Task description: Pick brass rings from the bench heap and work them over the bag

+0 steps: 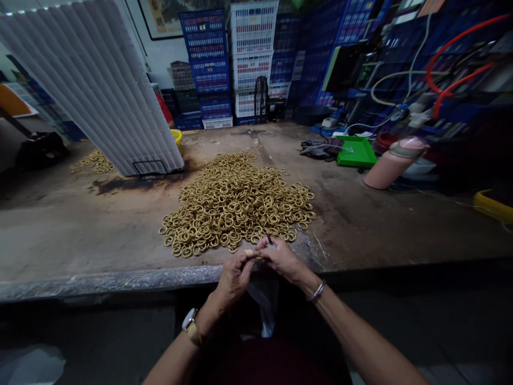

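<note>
A wide heap of brass-coloured rings (240, 203) lies on the worktable (344, 235). Just in front of the heap, over the table's near edge, my two hands meet. My left hand (235, 271), with a watch on its wrist, has thumb and fingers pinched together on what looks like a ring, mostly covered by the fingers. My right hand (280, 259), with a bracelet on its wrist, pinches at the same spot, and a small dark tool (269, 240) sticks up from its fingers.
A corrugated white panel (100, 85) stands at the left with more rings (94, 162) behind it. A green tray (356, 151), gloves (320, 149) and a pink bottle (390, 166) are at the right. Stacked crates (252, 59) line the back.
</note>
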Action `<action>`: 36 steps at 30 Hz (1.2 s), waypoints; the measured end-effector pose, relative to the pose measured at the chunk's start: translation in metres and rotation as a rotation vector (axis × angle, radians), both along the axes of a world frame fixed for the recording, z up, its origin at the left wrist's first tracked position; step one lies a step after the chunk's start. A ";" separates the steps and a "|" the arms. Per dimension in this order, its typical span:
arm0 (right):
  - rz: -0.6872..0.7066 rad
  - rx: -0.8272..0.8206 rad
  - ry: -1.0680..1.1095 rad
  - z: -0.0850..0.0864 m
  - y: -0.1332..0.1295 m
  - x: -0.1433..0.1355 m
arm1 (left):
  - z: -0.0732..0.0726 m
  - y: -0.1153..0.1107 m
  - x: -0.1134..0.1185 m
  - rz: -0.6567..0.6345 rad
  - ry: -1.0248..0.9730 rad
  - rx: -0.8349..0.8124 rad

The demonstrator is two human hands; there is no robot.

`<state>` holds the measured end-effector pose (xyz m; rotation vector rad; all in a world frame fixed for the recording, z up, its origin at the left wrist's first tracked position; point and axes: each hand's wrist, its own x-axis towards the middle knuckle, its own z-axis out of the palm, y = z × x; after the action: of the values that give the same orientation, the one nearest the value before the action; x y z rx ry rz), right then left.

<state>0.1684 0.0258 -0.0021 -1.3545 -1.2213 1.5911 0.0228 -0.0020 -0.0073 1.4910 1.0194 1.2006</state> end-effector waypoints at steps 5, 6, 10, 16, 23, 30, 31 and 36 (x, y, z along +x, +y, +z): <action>0.007 0.106 -0.073 0.003 -0.005 -0.003 | 0.010 -0.005 0.003 0.045 -0.124 -0.171; 0.012 0.166 -0.112 0.003 -0.005 -0.004 | 0.012 -0.006 0.004 0.056 -0.153 -0.204; 0.019 0.278 -0.209 0.002 -0.005 -0.006 | 0.013 -0.006 0.005 0.069 -0.188 -0.311; 0.016 0.197 -0.186 0.003 -0.007 -0.007 | 0.009 -0.008 0.000 -0.078 -0.159 -0.465; 0.028 0.123 -0.093 0.002 -0.008 -0.008 | 0.005 -0.013 0.002 -0.111 -0.386 -0.541; 0.047 0.510 -0.554 -0.004 -0.015 -0.004 | 0.008 -0.013 0.005 -0.031 -0.417 -0.520; 0.101 0.544 -0.609 -0.003 -0.017 -0.005 | 0.008 -0.013 0.005 -0.023 -0.391 -0.503; 0.250 0.590 -0.762 0.002 -0.024 -0.006 | 0.004 -0.011 0.006 0.014 -0.299 -0.406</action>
<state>0.1627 0.0020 -0.0003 -1.4676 -2.1687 0.7157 0.0287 -0.0128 -0.0031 0.9594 0.9964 1.1060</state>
